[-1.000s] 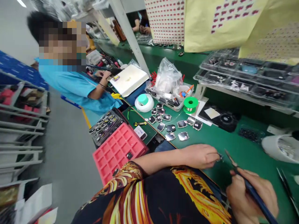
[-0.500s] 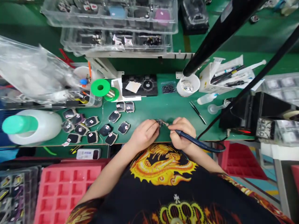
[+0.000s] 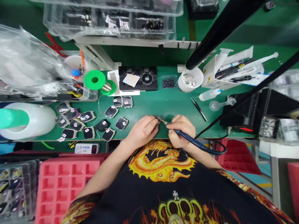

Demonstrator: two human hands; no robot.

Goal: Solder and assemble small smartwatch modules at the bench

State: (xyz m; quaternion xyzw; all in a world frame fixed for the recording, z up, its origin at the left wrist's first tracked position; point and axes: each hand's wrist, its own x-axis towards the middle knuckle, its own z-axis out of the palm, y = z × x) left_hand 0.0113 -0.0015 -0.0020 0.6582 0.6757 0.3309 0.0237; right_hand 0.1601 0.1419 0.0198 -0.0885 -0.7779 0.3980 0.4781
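Observation:
In my right hand (image 3: 182,130) is a soldering iron (image 3: 193,141), its blue handle gripped near the front and its cable looping off to the right. The metal tip points left and meets, or nearly meets, a small dark part (image 3: 159,119). My left hand (image 3: 145,129) pinches that part at the bench's front edge; its fingers hide most of it, so its kind is unclear. Left of this hand lie several square watch cases (image 3: 121,123) with dark faces and small labels. A solder spool (image 3: 95,80) with green flanges stands behind them, a thin strand trailing down from it.
Tweezers (image 3: 198,109) lie right of my hands, near a small dropper bottle (image 3: 210,94). A white cup (image 3: 191,79) of metal bits stands behind. A black tube (image 3: 224,34) slants overhead. On the left is a big white bottle (image 3: 39,123); a red foam tray (image 3: 63,186) sits below the bench.
The camera view has shifted slightly, so the back shelf sits higher in the picture. Both hands keep their hold, and the iron's tip stays at the small part.

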